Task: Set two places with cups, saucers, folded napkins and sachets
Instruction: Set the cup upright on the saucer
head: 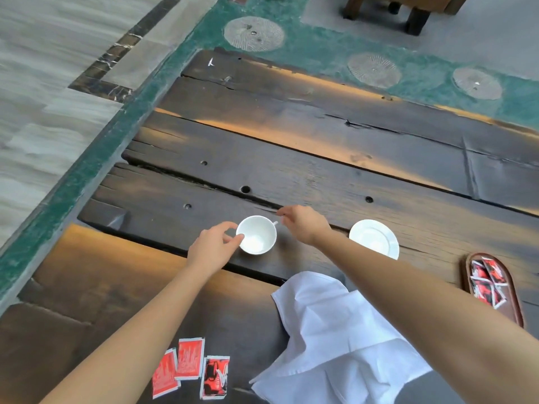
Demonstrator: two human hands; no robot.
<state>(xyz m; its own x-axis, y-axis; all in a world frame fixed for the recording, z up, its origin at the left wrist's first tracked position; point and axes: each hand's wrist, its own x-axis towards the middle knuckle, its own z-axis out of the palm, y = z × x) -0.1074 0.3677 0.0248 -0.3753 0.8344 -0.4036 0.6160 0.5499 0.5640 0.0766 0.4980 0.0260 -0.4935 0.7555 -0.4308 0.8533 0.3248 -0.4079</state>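
- My left grip [214, 249] is closed lightly on the cup [256, 234]. The thumb and forefinger pinch its rim on the side toward the counter's left edge, and the other fingers are curled behind them.
- My right grip [303, 224] comes in from the other side. Its fingertips are drawn into a small pinch at the cup's handle, which juts out toward the right edge. It looks to have hold of the handle, though blur hides the contact itself.
- The cup stands upright and empty on the bare wood of the counter [320, 170], about midway between the near and far edges and closer to the left edge than the right. Nothing is under it.
- The saucer [374, 239] lies flat to the right of the cup, past my right wrist, with my forearm covering part of its near rim. Cup and saucer are near each other but not touching.
- What matters for the next move, I judge, is that the saucer lies on the handle side. The cup would travel toward the right edge, and my right grip is the nearer one to carry it.
- The napkin [329, 330] lies rumpled and unfolded by the near edge, under my right arm.
- Three sachets [189, 365] lie flat at the near edge, to the left of the napkin.
- More sachets fill an oval tray [513, 304] toward the right edge.
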